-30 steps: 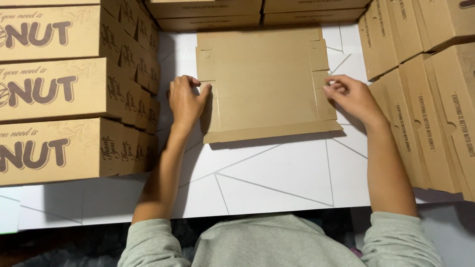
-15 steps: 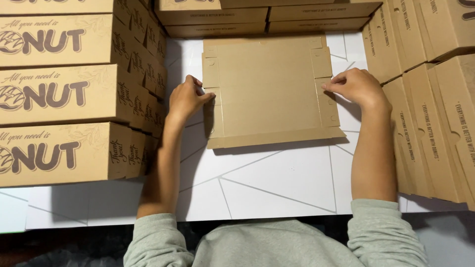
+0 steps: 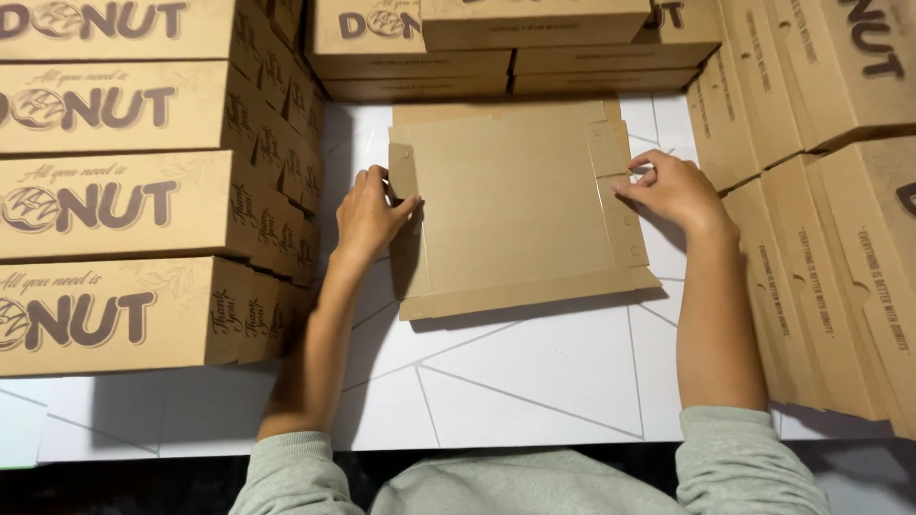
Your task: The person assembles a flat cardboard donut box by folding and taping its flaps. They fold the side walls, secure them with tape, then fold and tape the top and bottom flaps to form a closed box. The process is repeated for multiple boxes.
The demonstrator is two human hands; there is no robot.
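My left hand (image 3: 367,215) is on the left edge of the flat cardboard box blank (image 3: 510,205), fingers curled round the narrow left side flap (image 3: 404,176) w/ thumb pressing on top, so closed on that flap. My right hand (image 3: 673,191) is at the right side flap (image 3: 611,162), fingertips pinching its edge lightly, not wide open; can't tell how firm the pinch is. The blank lies flat on the white table (image 3: 534,391), mid-far, between stacks of made-up brown boxes: left stack (image 3: 124,200), far stack (image 3: 506,48), right stack (image 3: 821,191). Near front flap (image 3: 534,291) of the blank sits slightly raised.

Risks as I judge them: the 2 side flaps may come up uneven, since left grip looks fuller than right, and the blank could skew or slide on the smooth table. Creases could fold off the score line if I pull vs. roll. Elbows are close to the stacks on both sides, esp. the left one, so a wide swing could knock a box off. Thin tab corners may bend or tear if forced.
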